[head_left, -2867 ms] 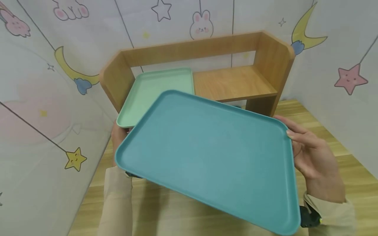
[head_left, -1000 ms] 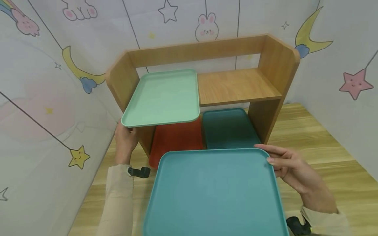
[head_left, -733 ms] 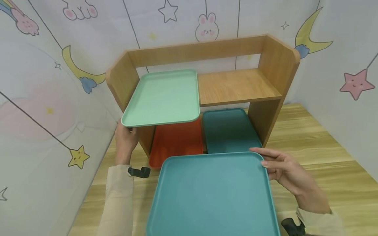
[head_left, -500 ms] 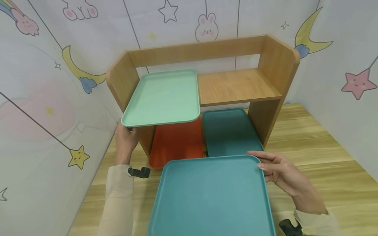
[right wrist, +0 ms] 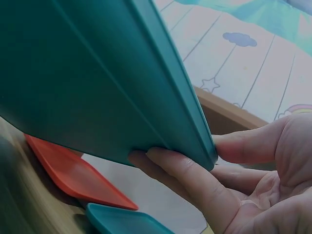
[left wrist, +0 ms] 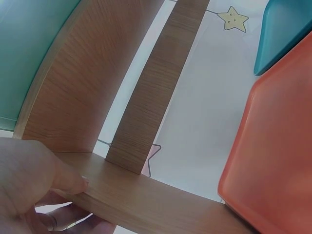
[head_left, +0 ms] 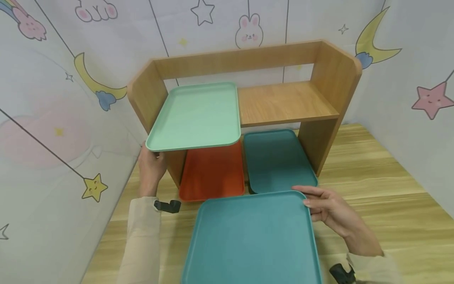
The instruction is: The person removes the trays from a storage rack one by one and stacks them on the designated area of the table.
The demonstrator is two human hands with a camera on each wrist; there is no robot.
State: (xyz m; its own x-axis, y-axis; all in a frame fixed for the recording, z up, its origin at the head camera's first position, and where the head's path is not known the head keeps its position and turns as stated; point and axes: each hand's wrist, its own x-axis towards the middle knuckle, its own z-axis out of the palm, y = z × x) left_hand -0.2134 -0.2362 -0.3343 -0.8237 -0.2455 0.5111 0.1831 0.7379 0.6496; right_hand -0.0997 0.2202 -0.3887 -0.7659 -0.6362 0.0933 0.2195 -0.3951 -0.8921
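1. Head view: you hold the blue tray point(head_left: 253, 236) out in front of the shelf point(head_left: 287, 104) with your right hand point(head_left: 333, 213) alone; its fingers point(head_left: 306, 189) are clamped on the far right corner. The step in hand looks like managing this tray one-handed while your left hand point(head_left: 150, 167) steadies the shelf. With one corner bearing the load, the free left side could dip, so pinch firmly and move slowly.

2. Also here, the green tray point(head_left: 198, 116) sits on the upper board and juts past its front; below lie the red tray point(head_left: 214, 171) and, to its right, the teal tray point(head_left: 280, 159). The blue tray's far edge shows just in front of the teal tray; you cannot tell whether they touch, so leave clearance.

3. Left wrist view: your left fingers and thumb point(left wrist: 73, 180) are clamped round the shelf's upright side. Hold evenly there and avoid a jerk, since the green tray lies just above that hand and could be knocked.

4. Right wrist view: the blue tray's corner lies directly between your right thumb, at the edge, and the fingers against its underside. The rest of the tray reaches away from the hand; a deeper hold underneath would probably resist twisting better.
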